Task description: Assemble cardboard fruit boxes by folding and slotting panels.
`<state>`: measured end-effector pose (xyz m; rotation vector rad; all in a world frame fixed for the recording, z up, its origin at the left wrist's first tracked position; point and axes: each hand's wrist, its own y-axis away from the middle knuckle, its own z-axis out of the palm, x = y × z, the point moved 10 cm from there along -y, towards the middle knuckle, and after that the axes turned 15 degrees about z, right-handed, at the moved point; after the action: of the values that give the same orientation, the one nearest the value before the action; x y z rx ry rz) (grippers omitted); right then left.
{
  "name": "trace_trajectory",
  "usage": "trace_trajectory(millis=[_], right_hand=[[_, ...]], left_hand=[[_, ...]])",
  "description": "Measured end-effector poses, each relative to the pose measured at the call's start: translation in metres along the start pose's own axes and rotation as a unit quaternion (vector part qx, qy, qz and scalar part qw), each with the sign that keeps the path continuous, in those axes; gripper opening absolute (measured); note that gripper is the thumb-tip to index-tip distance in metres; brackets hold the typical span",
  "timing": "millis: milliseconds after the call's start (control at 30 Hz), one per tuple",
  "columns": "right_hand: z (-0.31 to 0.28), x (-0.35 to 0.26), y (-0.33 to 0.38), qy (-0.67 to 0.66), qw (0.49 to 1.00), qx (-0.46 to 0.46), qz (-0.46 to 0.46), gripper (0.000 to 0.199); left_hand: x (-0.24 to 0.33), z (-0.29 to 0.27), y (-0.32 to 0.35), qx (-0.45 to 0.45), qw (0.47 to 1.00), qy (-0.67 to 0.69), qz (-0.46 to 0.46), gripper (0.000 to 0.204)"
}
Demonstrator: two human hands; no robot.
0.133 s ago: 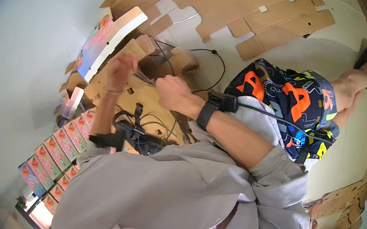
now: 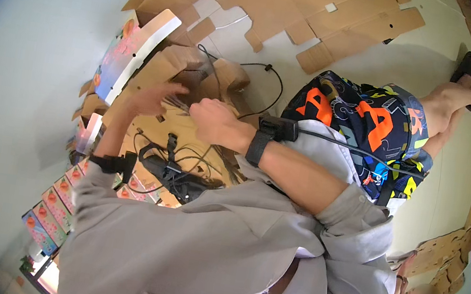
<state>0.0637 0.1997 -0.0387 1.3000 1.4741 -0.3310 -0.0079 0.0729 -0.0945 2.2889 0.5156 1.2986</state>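
Rather thin, greyish strands [image 2: 178, 104] jut from the right hand [image 2: 213, 122].

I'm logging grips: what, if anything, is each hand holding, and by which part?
The right hand appears closed on one end of thin greyish strands, too blurred to identify. Whether the left hand grips them cannot be told.

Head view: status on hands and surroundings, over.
Right hand closed on thin strands. Left hand beside them, grip unclear. Black strap on cardboard nearby.
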Motion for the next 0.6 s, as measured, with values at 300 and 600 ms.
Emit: trace_trajectory(millis=[300, 600], right_hand=[[-0.023, 0.020, -0.012, -0.005, 0.996, 0.084, 0.038, 0.019], [-0.024, 0.024, -0.030, 0.025, 0.994, 0.107, 0.018, 0.015]], left_hand=[[-0.050, 0.030, -0.028, -0.276, 0.903, -0.320, -0.083, 0.042], [0.045, 0.020, 0.028, -0.250, 0.930, -0.268, 0.008, 0.037]])
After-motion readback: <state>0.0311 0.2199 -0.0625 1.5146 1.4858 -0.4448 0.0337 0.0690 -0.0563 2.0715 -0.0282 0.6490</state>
